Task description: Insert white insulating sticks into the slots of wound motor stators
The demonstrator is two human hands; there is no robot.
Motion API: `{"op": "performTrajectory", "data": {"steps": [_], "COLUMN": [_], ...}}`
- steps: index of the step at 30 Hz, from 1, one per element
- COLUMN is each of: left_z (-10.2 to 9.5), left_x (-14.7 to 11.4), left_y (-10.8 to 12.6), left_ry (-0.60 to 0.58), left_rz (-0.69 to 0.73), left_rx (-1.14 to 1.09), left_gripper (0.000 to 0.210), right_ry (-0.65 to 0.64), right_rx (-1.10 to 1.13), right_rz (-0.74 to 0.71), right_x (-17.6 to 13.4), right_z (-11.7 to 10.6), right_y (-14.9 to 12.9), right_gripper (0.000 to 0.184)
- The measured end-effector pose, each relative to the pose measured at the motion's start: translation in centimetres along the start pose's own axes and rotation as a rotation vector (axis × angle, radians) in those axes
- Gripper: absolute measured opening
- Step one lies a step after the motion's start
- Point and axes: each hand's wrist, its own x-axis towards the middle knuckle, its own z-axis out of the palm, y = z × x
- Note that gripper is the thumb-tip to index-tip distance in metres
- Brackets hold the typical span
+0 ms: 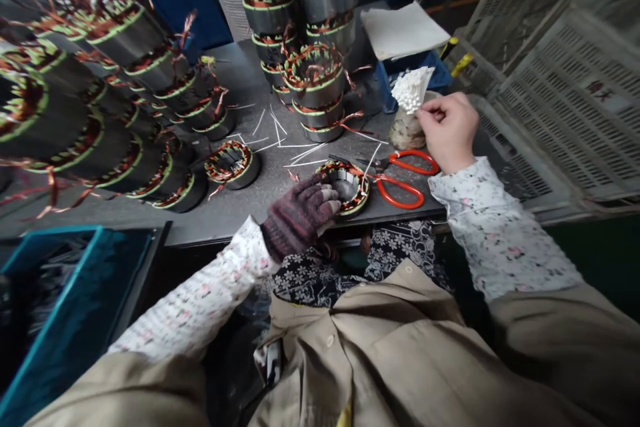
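Stator stacks [125,87]: piled at left, leaning, copper leads sticking out.
Left hand [300,213]: gloved, grip closed on near rim of stator [347,187] lying flat at table [240,203] front edge.
Risk L: stator sits close to the edge; a slip of the glove could tip it off, or snag the windings.
Scissors [405,180]: orange, just beside stator, blades toward it; could nick the wire.
Right hand [447,130]: bare, fingers pinched narrow at white sleeve bundle [411,88] in jar [406,130].
Risk R: pulling one may drag out others or tip the jar.
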Motion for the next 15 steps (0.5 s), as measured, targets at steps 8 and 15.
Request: {"op": "performTrajectory", "data": {"steps": [8,15], "left_z": [3.7,3.9], "left_x": [0.5,0.9], "left_y": [2.2,3.9], "left_ry": [0.146,0.181], "left_rz": [-0.226,-0.364], "left_rx": [0.043,0.037], "left_gripper": [0.016,0.018], "right_ry": [-0.055,-0.395], "right_rx": [0.215,0.351], "right_rz": [-0.066,-0.591], "right_x": [-5.6,-15.8], "right_z": [-2.6,-4.9], "right_y": [-4.7,-7.3], "right_gripper": [0.006,0.013]}}
